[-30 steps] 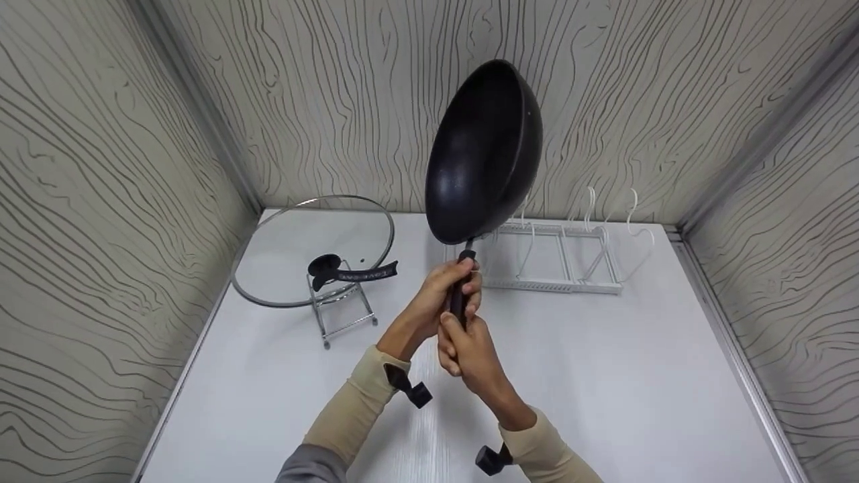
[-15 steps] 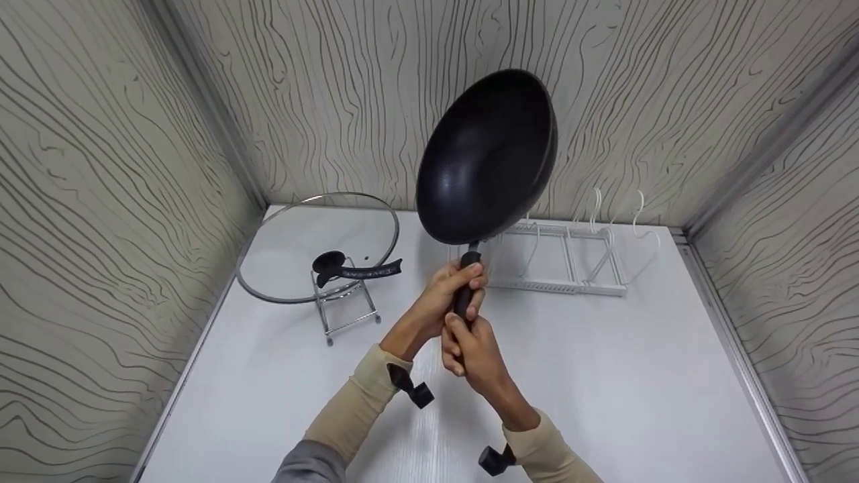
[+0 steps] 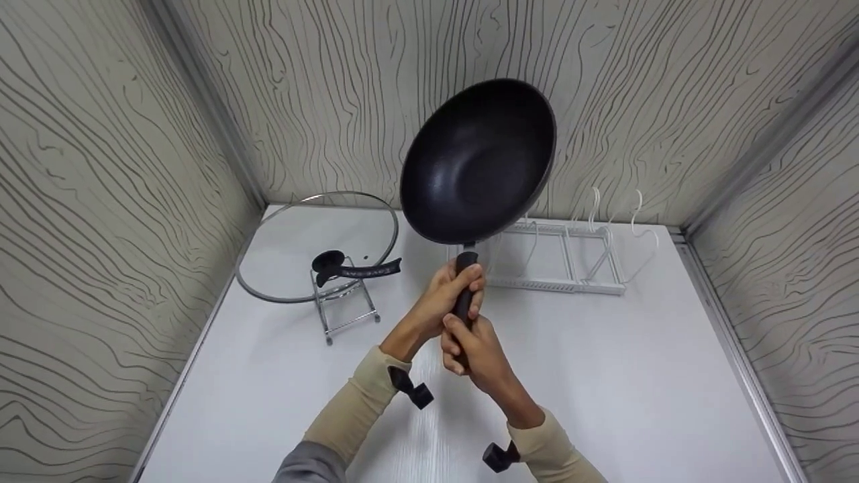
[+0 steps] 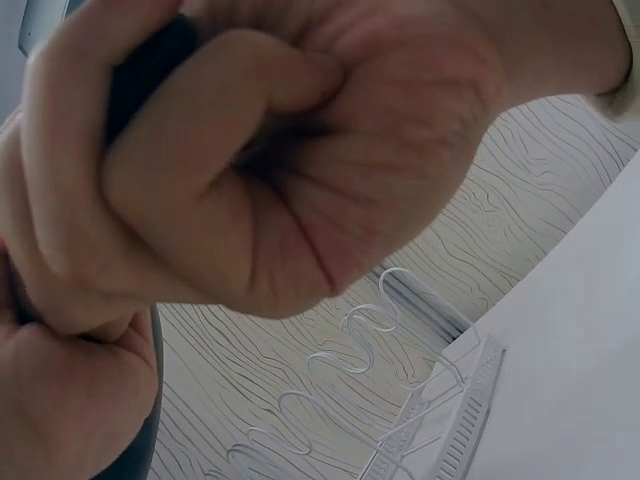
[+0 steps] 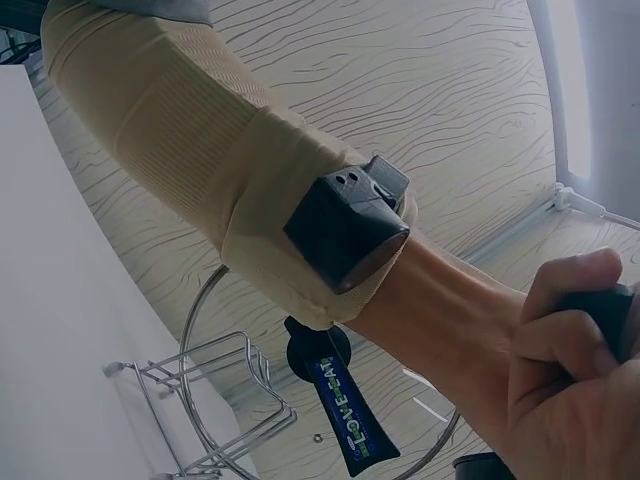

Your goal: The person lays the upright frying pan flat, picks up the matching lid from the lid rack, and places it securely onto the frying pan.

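A black wok (image 3: 480, 161) is held up above the table, tilted, its hollow inside facing the head camera. My left hand (image 3: 433, 302) grips the upper part of its black handle (image 3: 464, 303), the thumb lying along it. Just below, my right hand (image 3: 480, 352) wraps round the handle's lower end, thumb on top. In the left wrist view, curled fingers (image 4: 190, 150) close round the dark handle, which they mostly cover. From the right wrist, one hand (image 5: 570, 380) shows with its fingers bent over the handle's end.
At the left, a glass lid (image 3: 268, 298) with a black knob and lettered handle (image 3: 366, 271) leans in a chrome wire stand (image 3: 352, 323). Behind the wok to the right stands a white rack (image 3: 557, 288) with wire dividers. Wood-patterned walls (image 3: 322, 121) enclose the white table (image 3: 604, 376).
The wok has turned about its handle, so that more of its inside faces the head camera, and its bowl has shifted slightly left and down. Both hands keep their grip on the handle.
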### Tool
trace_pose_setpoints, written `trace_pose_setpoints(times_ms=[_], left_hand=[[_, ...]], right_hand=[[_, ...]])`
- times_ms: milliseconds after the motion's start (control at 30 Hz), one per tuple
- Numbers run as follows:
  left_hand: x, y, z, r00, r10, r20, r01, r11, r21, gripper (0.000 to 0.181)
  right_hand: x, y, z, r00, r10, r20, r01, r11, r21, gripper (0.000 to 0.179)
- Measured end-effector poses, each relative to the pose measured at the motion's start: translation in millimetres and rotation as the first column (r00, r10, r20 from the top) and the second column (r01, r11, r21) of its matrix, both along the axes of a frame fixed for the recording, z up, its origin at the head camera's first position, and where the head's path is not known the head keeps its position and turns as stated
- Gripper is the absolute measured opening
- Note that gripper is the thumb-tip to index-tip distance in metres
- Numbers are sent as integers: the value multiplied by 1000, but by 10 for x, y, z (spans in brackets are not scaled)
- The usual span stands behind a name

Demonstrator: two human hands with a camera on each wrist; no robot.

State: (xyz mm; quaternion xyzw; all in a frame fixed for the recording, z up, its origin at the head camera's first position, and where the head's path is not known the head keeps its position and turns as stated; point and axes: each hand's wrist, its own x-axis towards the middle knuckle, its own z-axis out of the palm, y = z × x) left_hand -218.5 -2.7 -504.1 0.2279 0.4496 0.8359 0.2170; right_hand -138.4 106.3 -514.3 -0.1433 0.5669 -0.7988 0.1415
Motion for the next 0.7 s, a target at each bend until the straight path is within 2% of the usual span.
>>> trace_pose_setpoints(times_ms=[167,333,500,700], left_hand=[[-4,0,-13,1000,21,0,-21,1000,-4,7],[1,0,-26,1000,21,11,-21,1000,3,10],[0,4,-41,1000,29,12,-29,1000,-1,8],[-26,11,-54,999,-5,38,4,1000,17,25]], right_hand=[[-25,40,-3,998,53,-27,-52,998,45,34],[-42,82,-13,993,108,-57,-103,991,82,32],[-62,113,-23,983,166,-78,-162,985,59,31],[-73,126,-24,976,202,-81,-202,979,3,30]])
